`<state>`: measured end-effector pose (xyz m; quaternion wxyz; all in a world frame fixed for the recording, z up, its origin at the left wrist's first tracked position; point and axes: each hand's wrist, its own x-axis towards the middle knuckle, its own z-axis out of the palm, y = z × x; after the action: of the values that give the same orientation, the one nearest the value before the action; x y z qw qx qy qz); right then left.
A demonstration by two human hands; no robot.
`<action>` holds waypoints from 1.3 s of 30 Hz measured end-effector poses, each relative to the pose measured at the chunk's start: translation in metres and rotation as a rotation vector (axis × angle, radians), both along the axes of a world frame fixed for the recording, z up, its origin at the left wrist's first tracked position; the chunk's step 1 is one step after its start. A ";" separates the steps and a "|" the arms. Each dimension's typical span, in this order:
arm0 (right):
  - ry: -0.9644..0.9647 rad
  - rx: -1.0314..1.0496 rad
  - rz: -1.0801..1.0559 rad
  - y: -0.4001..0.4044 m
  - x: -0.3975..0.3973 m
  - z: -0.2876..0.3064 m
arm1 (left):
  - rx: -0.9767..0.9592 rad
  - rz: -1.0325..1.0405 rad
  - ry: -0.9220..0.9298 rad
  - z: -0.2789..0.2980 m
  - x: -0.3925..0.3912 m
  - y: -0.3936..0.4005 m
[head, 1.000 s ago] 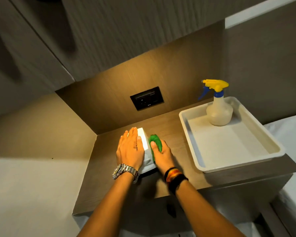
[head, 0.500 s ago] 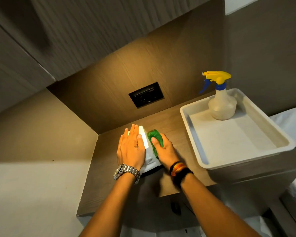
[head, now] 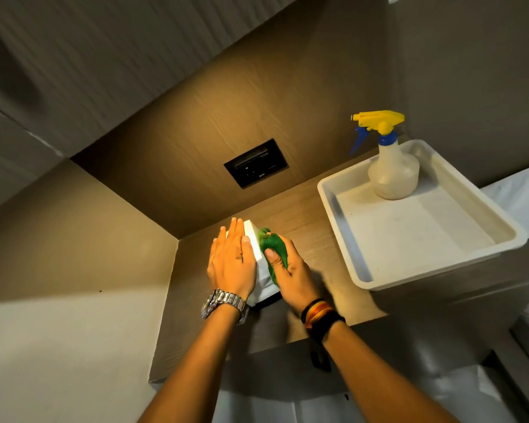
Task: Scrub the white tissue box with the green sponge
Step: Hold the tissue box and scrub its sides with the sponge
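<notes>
The white tissue box [head: 253, 239] stands on the wooden shelf [head: 315, 236], mostly covered by my hands. My left hand [head: 231, 264] lies flat on top of the box with its fingers together, holding it down. My right hand [head: 290, 273] grips the green sponge [head: 274, 247] and presses it against the box's right side. Only the box's far corner and a strip of its right face show.
A white tray [head: 361, 270] sits on the shelf's right end with a spray bottle [head: 393, 172] standing in its far corner. A dark wall socket [head: 256, 167] is set in the back panel. Walls close the shelf at the left and behind.
The sponge in my right hand has slid a little along the box's right side. My left hand has stayed flat on the box. The camera has shifted slightly.
</notes>
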<state>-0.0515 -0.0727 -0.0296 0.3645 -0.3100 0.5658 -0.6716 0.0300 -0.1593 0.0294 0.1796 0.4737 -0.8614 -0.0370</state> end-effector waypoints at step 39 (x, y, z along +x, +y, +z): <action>0.026 0.068 0.184 0.016 -0.022 0.003 | 0.045 -0.011 -0.042 0.000 0.000 -0.001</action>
<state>-0.0731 -0.0568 -0.0266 0.4275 -0.3570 0.5621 -0.6114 0.0304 -0.1606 0.0297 0.1508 0.4734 -0.8665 -0.0474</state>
